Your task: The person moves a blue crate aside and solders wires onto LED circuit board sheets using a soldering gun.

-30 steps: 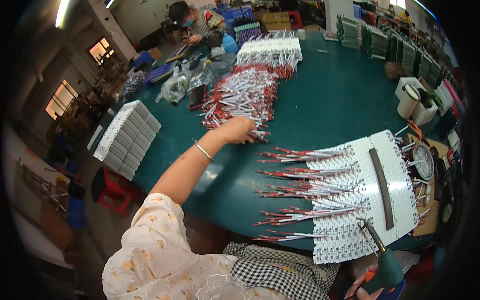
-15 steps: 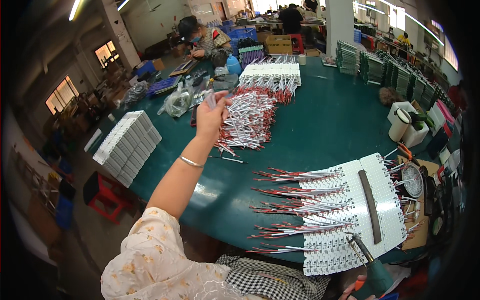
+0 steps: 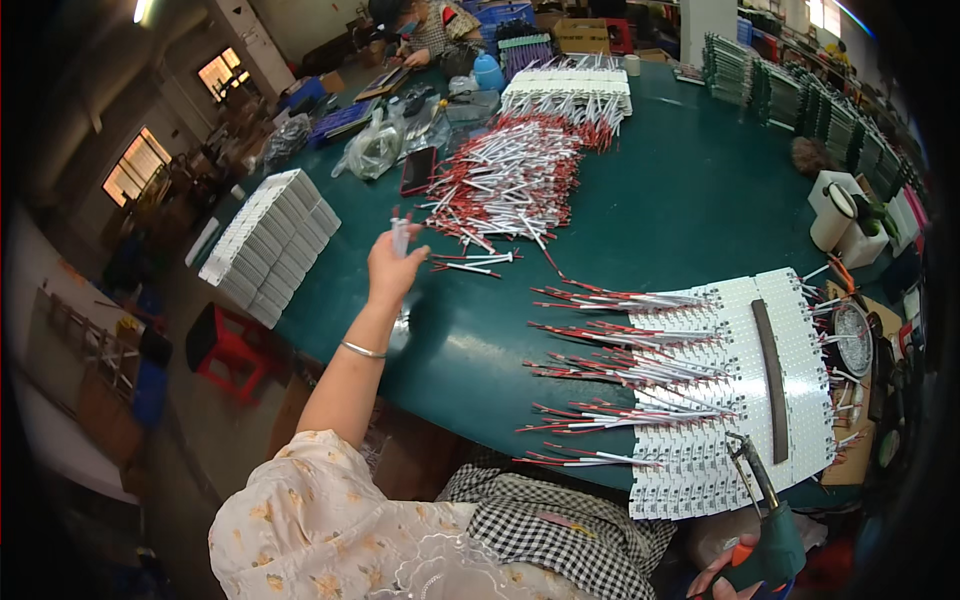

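Note:
My left hand (image 3: 393,268) is raised over the table's left part, fingers closed on a few short white wires with red ends (image 3: 400,236); they are slightly blurred. Just beyond it spreads a large heap of loose red-and-white wires (image 3: 510,180). At the lower right my right hand (image 3: 722,582), partly cut off by the frame edge, grips a green-handled soldering gun (image 3: 778,545). Its metal tip is over the near edge of a panel of white circuit boards (image 3: 685,460). Bundles of wires (image 3: 600,365) stick out leftward from this panel, and a dark strip (image 3: 770,380) lies across it.
Stacked white boards (image 3: 270,245) stand at the table's left edge. More white boards with wires (image 3: 570,92) lie beyond the heap. Plastic bags (image 3: 375,150) and a phone (image 3: 418,170) are nearby. A round dish (image 3: 850,340) sits at the right. Across the table, another person (image 3: 435,35) works.
My left hand has drawn back from the wire heap toward me, carrying the wires. The view has tilted down slightly. My right hand still holds the soldering gun near the panel.

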Motion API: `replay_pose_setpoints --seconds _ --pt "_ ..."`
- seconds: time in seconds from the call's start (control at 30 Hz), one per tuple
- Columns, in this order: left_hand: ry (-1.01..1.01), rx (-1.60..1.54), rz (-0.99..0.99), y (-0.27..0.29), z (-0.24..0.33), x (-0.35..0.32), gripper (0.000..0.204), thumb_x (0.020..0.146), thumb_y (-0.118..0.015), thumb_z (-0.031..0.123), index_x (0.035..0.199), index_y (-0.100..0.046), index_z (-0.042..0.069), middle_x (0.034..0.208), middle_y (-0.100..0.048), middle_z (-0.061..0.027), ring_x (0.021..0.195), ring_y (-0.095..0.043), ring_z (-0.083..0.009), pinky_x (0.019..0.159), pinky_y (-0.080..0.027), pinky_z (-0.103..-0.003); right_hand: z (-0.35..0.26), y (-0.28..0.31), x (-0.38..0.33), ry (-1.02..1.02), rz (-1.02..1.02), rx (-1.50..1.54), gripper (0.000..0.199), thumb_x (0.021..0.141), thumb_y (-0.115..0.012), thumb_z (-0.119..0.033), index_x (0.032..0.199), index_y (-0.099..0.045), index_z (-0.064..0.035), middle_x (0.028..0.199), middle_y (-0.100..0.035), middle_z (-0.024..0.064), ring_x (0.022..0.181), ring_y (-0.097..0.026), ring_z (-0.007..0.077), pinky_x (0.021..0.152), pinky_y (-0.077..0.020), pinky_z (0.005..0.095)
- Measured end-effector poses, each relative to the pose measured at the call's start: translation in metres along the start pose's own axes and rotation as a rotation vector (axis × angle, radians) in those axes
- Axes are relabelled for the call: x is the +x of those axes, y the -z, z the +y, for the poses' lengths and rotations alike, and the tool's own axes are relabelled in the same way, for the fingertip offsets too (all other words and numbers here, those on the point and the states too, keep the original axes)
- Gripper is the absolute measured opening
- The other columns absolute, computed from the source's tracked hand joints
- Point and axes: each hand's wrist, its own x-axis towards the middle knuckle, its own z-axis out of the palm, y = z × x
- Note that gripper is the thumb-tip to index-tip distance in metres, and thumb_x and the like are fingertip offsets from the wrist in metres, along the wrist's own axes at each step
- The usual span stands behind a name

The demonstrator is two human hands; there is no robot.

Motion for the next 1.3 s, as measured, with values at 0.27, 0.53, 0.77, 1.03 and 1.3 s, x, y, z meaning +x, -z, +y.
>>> replay_pose_setpoints --seconds 0.27,0.53,0.77,1.03,1.3 --pt "-0.242 0.404 -0.466 -0.022 0.039 -0.008 0.034 0.063 -0.078 0.019 0.094 -0.068 0.011 0.094 -0.058 -0.0083 0.087 -0.058 -0.0279 0.075 -0.047 -0.036 0.009 0.006 -0.002 -0.102 0.034 0.005 0.061 0.076 -0.056 0.002 0.129 -0.027 0.0034 0.094 -0.052 0.0181 0.053 -0.050 0.0185 0.049 -0.0450 0.0293" --pt "-0.482 0.704 -0.645 -0.057 0.021 0.005 0.034 0.077 -0.066 0.020 0.104 -0.055 0.005 0.096 -0.053 -0.0152 0.090 -0.053 -0.0351 0.077 -0.044 -0.042 0.005 -0.005 -0.003 -0.019 0.054 -0.029 0.060 0.074 -0.059 0.001 0.127 -0.032 0.0063 0.091 -0.053 0.0176 0.054 -0.051 0.0163 0.047 -0.0448 0.0270" --pt "-0.275 0.317 -0.211 -0.047 0.050 0.000 0.021 0.084 -0.057 0.013 0.099 -0.049 0.001 0.084 -0.054 -0.0183 0.074 -0.055 -0.0311 0.066 -0.047 -0.040 0.001 -0.008 0.004 -0.035 0.041 -0.019 0.060 0.074 -0.063 -0.002 0.125 -0.034 0.0084 0.088 -0.056 0.0178 0.056 -0.053 0.0152 0.046 -0.0468 0.0247" --pt "-0.034 -0.831 0.111 -0.044 0.076 -0.027 0.041 0.090 -0.052 0.004 0.125 -0.030 0.004 0.078 -0.052 -0.0058 0.061 -0.049 -0.0107 0.057 -0.050 -0.026 0.000 -0.010 0.008 -0.033 -0.014 -0.041 0.060 0.075 -0.063 -0.003 0.126 -0.034 0.0079 0.089 -0.056 0.0185 0.057 -0.054 0.0157 0.046 -0.0470 0.0245" --pt "0.109 -0.924 -0.116 -0.053 0.071 -0.028 0.021 0.089 -0.055 0.005 0.107 -0.045 0.006 0.070 -0.050 -0.0008 0.057 -0.045 -0.0061 0.049 -0.038 -0.021 0.006 -0.012 0.006 0.013 0.220 0.033 0.060 0.058 -0.063 0.002 0.112 -0.040 0.0151 0.070 -0.057 0.0247 0.042 -0.054 0.0232 0.037 -0.0486 0.0339"
